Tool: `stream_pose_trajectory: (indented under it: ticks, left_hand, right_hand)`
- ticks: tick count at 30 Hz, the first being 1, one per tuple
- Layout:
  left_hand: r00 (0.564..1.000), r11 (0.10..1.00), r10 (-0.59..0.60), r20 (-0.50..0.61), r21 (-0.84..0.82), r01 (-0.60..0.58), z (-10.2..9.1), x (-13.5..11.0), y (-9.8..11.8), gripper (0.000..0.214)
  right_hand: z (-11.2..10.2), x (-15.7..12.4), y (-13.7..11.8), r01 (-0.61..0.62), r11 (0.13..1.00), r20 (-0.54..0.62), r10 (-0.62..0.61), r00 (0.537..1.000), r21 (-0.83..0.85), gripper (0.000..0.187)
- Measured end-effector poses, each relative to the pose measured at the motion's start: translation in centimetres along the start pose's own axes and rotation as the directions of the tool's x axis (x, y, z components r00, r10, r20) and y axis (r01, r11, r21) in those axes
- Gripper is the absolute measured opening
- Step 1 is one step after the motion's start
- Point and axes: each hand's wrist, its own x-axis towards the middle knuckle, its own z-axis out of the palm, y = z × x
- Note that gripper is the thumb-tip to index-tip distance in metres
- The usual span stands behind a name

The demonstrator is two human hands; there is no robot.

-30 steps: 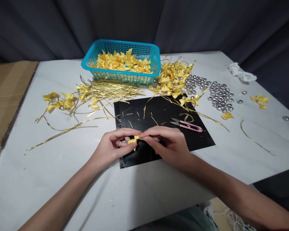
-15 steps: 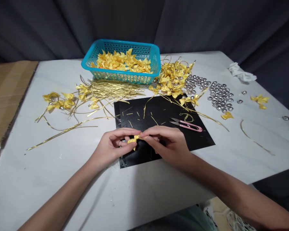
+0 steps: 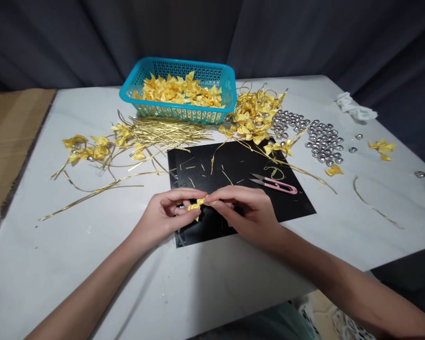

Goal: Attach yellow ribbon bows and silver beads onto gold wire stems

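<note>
A small yellow ribbon bow [image 3: 194, 207] is pinched between both hands above the black mat [image 3: 290, 208]. My left hand [image 3: 168, 210] grips its left side between thumb and fingers, and something silvery shows behind those fingers. The fingertips of my right hand [image 3: 250, 210] close on the bow's right end; part of it is hidden under them. Pink-handled thread snips [image 3: 278, 185] lie on the mat just beyond my right hand, blades pointing left. Short gold cord clippings [image 3: 227, 177] are scattered on the mat.
Behind the mat stands a blue basket [image 3: 125, 92] of yellow ribbon pieces. A heap of gold cords [image 3: 170, 132] lies before it. Yellow bows with cords [image 3: 255, 113] are piled at its right, beside many silver beads [image 3: 324, 141]. More bows [image 3: 87, 148] lie left; a white cloth [image 3: 356, 107] lies far right.
</note>
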Motion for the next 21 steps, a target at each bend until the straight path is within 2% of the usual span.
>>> stream_pose_trajectory:
  ticks: [21]
  left_hand:
    - [1.0, 0.999, 0.006, 0.006, -0.048, -0.005, 0.12, 0.08, -0.05, 0.021]
  right_hand:
    - [-0.03, 0.02, 0.04, 0.011, 1.0, 0.002, -0.011, 1.0, 0.027, 0.011]
